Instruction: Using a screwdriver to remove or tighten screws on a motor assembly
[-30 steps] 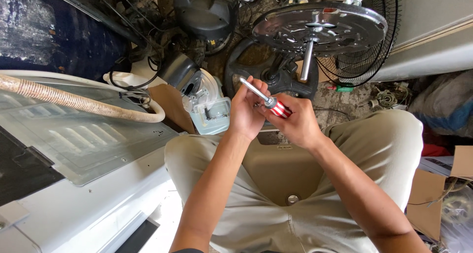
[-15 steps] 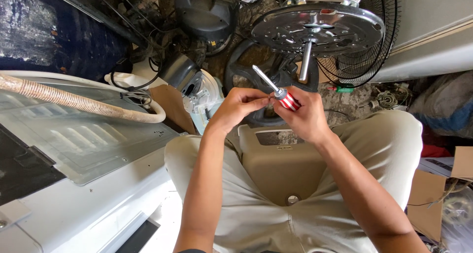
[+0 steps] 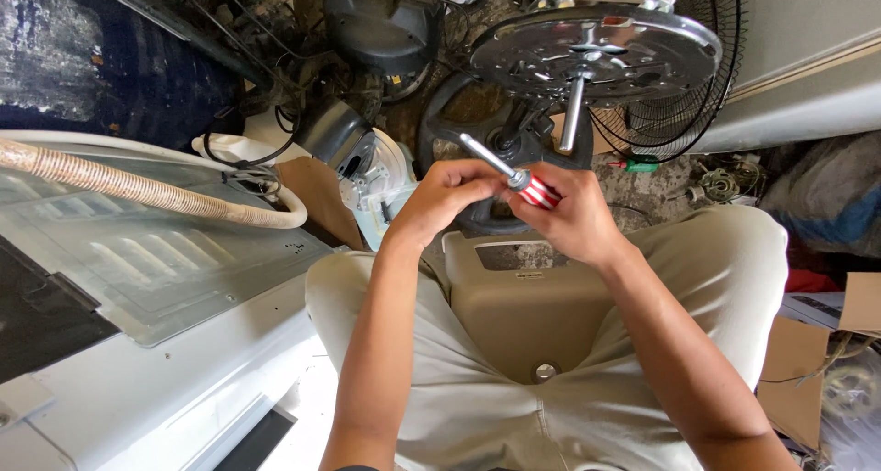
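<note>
- While I sit with my knees apart, the head view shows my right hand point(image 3: 574, 218) wrapped shut around the red-and-white striped handle of a screwdriver point(image 3: 523, 182), its metal shaft angled up and to the left, away from me.
- My left hand point(image 3: 450, 196) is curled with its fingertips closed on the shaft right by the handle, which steadies the tool; I cannot tell whether something small sits between those fingers.
- Both hands meet just above the beige plastic housing point(image 3: 528, 310) wedged between my thighs, so the piece stays put without a hand on it.
- Beyond my hands, a round metal plate on a pole point(image 3: 596, 49) stands upright, with a black wire fan guard point(image 3: 684, 113) just behind it.
- At my left lies a white appliance panel point(image 3: 138, 269) with a ribbed hose point(image 3: 119, 186) across it.
</note>
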